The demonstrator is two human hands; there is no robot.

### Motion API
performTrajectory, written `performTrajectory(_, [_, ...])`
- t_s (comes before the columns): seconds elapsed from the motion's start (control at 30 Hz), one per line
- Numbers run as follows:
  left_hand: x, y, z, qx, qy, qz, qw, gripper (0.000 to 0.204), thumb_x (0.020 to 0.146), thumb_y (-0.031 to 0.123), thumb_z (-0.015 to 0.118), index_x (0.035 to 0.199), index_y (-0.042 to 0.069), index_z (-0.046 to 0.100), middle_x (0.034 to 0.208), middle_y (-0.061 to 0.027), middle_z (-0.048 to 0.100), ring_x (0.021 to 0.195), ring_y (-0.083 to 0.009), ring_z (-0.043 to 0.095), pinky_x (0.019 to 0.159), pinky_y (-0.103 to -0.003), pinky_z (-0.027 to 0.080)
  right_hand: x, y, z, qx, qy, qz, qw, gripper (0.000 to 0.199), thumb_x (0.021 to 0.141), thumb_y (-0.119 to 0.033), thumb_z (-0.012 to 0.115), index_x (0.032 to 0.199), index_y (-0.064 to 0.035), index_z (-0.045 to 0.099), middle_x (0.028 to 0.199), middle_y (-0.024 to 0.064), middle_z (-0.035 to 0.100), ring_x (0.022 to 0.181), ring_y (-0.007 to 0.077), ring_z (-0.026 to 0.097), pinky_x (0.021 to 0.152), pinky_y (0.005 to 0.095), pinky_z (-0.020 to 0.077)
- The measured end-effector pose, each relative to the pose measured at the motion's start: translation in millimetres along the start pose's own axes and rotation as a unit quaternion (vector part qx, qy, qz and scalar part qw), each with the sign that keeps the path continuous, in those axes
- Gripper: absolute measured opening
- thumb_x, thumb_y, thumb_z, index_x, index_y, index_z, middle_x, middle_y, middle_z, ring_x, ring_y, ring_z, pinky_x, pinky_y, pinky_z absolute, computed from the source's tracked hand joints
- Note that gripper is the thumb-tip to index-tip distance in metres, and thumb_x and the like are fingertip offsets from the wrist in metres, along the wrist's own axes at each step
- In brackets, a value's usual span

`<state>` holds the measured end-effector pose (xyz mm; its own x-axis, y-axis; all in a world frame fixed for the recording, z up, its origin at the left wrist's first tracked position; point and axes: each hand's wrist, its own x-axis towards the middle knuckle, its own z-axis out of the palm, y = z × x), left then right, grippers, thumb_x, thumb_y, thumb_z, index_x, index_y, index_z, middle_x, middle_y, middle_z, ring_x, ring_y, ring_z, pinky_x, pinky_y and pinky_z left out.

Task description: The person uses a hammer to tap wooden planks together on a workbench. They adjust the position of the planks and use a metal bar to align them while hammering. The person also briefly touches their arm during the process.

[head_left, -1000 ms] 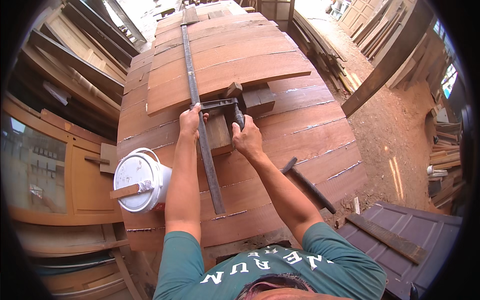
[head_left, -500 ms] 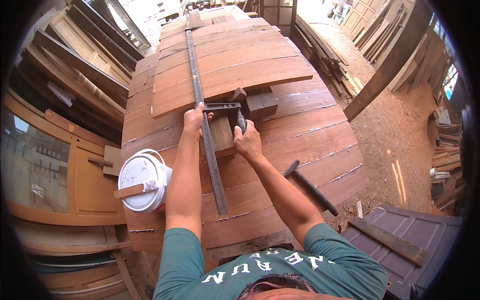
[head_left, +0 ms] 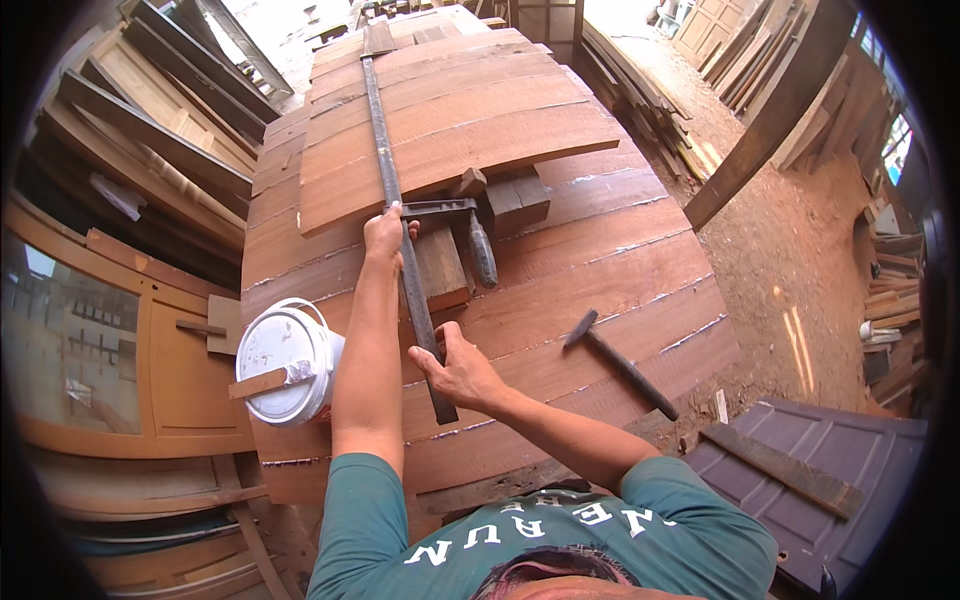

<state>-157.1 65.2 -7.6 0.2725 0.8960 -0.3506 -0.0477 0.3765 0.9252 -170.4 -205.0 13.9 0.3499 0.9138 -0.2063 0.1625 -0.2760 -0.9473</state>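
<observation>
- At the near end of the long metal bar clamp (head_left: 405, 250), the right hand (head_left: 458, 368) is seen with its fingers curled against the bar's side and the thumb raised; whether the bar is fully gripped cannot be told from this angle.
- The bar is laid lengthwise over the reddish wooden boards (head_left: 560, 270), running from just beside the right hand to the far end of the stack.
- To the left of the forearms, a white plastic bucket (head_left: 285, 360) is seen beside the boards' edge, with a small wooden piece resting across its lid.
- To the right, a hammer (head_left: 620, 362) is laid flat on the boards, well apart from both hands.
- Farther along, the bar is clasped by the left hand (head_left: 385, 232), closed around it just beside the clamp's sliding jaw.
- The clamp's screw handle (head_left: 482, 255) is seen pointing toward the person, just right of the left hand and touched by neither hand.
- A short wooden block (head_left: 440, 265) is placed between the bar and the handle.
- A second, darker block (head_left: 518, 198) is set just beyond the jaw.
- Stacked timber (head_left: 150, 150) is leaned at the far left.
</observation>
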Motion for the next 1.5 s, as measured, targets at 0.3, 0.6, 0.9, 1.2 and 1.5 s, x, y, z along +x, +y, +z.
performTrajectory(0.3, [10,10,6,-0.024,0.027,-0.023,0.999,0.03,0.102,0.024,0.06,0.1,-0.006,0.061,0.086,-0.0132,0.066,0.063,-0.0198,0.067,0.047,-0.03,0.051,18,15,29,0.406,-0.086,0.099,0.904,0.025,0.11,-0.032,0.045,0.097,-0.0113,0.044,0.068,0.0004,0.047,0.054,0.0099,0.047,0.049,0.0273,0.0441])
performTrajectory(0.6, [23,-2,10,0.069,0.05,0.018,0.996,0.038,0.103,0.028,0.057,0.097,-0.009,0.06,0.073,-0.0144,0.065,0.053,-0.0181,0.061,0.043,-0.032,0.046,-4,10,-11,-0.067,0.111,-0.083,0.988,0.038,0.1,-0.035,0.062,0.107,0.0016,0.057,0.082,0.0223,0.068,0.073,0.0374,0.068,0.069,0.0466,0.0527])
performTrajectory(0.9, [19,0,11,0.081,0.052,0.015,0.995,0.041,0.103,0.031,0.057,0.092,-0.008,0.06,0.069,-0.0149,0.064,0.048,-0.0179,0.057,0.043,-0.033,0.046,63,15,-68,-0.191,0.298,-0.057,0.934,0.049,0.091,-0.032,0.073,0.121,0.0001,0.05,0.111,0.0254,0.061,0.103,0.0403,0.064,0.086,0.051,0.0497])
performTrajectory(1.2, [17,4,7,0.099,0.04,0.002,0.994,0.041,0.103,0.032,0.057,0.088,-0.005,0.059,0.065,-0.0126,0.062,0.047,-0.0177,0.055,0.044,-0.034,0.045,81,28,-59,-0.101,0.296,-0.069,0.947,0.041,0.089,-0.025,0.074,0.113,0.0017,0.055,0.098,0.0255,0.068,0.092,0.0435,0.068,0.081,0.0514,0.0524])
performTrajectory(1.5, [21,2,6,0.083,0.025,-0.001,0.996,0.038,0.103,0.033,0.057,0.091,-0.003,0.06,0.066,-0.0129,0.062,0.048,-0.0182,0.055,0.045,-0.034,0.046,92,53,-66,0.328,0.154,-0.004,0.932,0.03,0.1,-0.025,0.067,0.114,0.0006,0.06,0.093,0.0114,0.069,0.079,0.0157,0.069,0.069,0.0299,0.0577])
